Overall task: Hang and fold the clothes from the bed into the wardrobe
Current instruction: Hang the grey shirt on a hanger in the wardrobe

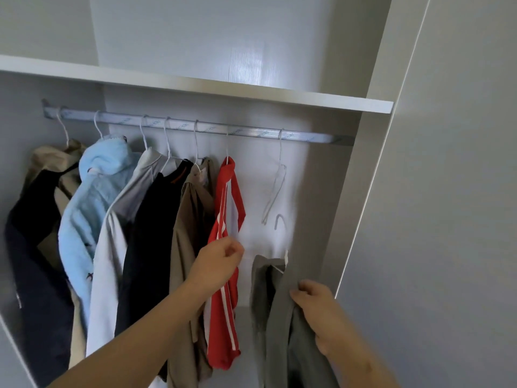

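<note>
Right hand [316, 312] clamps the grey garment [277, 317] under the right end of the rail [195, 127]; left hand [221, 264] curls against the red top [216, 345], grip unclear.

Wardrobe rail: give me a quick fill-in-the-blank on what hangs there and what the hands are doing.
1. The right hand grips a garment coloured ___.
2. The left hand is at the striped garment, which is mostly ___.
3. On the rod, the empty hanger hangs nearest the ___ end.
4. The fleece is light ___.

Missing words: grey; red; right; blue.
</note>
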`<state>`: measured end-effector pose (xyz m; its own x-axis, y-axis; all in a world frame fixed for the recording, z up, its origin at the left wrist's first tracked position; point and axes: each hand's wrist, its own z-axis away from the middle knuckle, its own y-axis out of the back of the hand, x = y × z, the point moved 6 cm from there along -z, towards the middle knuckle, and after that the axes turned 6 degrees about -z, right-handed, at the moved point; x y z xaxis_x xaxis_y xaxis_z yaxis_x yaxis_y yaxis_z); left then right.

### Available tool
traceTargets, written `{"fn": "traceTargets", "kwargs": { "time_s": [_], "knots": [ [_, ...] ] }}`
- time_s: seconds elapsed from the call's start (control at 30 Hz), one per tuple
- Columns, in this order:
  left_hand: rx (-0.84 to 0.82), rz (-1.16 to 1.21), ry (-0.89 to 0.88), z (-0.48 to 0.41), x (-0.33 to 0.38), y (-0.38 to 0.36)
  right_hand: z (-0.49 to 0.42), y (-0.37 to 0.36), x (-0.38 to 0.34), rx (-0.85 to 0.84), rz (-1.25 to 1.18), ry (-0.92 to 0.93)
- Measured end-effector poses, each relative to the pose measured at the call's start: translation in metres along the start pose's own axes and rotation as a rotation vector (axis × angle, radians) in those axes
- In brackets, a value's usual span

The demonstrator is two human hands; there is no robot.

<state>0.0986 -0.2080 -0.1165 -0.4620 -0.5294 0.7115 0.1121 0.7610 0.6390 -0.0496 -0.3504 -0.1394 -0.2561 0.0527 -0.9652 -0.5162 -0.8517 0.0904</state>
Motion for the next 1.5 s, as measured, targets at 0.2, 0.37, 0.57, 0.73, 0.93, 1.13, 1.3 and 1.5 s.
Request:
{"fn": "traceTargets", "kwargs": {
  "time_s": [0.2,0.37,0.57,0.73,0.93,1.13,1.3,1.5],
  "knots": [
    [0.080,-0.004,-0.002,-0.035,-0.003,0.033,-0.015,-0.043,-0.029,-0.176,-0.115,-0.017],
    [0.098,-0.046,-0.071,-0.079,-0.001,0.048,-0.050,-0.070,-0.076,-0.151,-0.145,0.075],
    [0.064,-0.162,-0.128,-0.142,-0.001,0.051,-0.102,-0.099,-0.119,-0.106,-0.211,0.106],
    [-0.062,-0.375,-0.159,-0.184,-0.009,0.038,-0.136,-0.109,-0.144,-0.025,-0.257,0.132],
    [-0.079,-0.399,-0.154,-0.220,-0.019,0.040,-0.163,-0.102,-0.178,0.075,-0.128,0.206],
    [-0.145,-0.276,-0.159,-0.234,-0.029,0.038,-0.196,-0.114,-0.205,0.115,-0.067,0.256],
    [-0.112,-0.010,-0.093,-0.230,-0.046,0.036,-0.223,-0.129,-0.216,0.111,-0.096,0.250],
    [-0.141,0.191,0.006,-0.227,-0.059,0.031,-0.239,-0.135,-0.183,0.056,-0.069,0.192]
  ]
}}
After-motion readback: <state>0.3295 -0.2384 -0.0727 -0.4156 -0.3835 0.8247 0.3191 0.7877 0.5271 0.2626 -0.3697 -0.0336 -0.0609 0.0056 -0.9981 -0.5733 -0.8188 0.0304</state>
